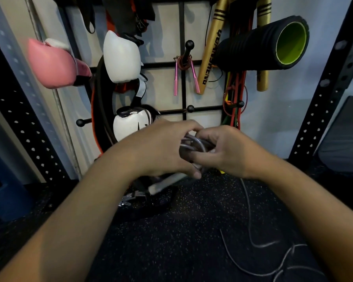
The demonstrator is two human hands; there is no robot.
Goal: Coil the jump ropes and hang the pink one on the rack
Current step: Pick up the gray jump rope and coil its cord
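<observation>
Grey rope (194, 144) sits half-coiled, gripped by both hands (192, 148). Pink rope (184, 72) hangs racked. Even, tight loops would serve best.

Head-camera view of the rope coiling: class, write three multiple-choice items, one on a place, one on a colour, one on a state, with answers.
1. Where is the pink jump rope?
A. on the floor
B. hanging on a rack peg
C. in the hands

2. What colour lines the foam roller?
A. green
B. red
C. white

3. How is the grey rope?
A. fully coiled
B. untouched
C. partly coiled, rest trailing on the floor

Answers: B, its handles dangle below a peg; A, the open end shows green; C, left hand and right hand hold loops while slack lies below.
</observation>
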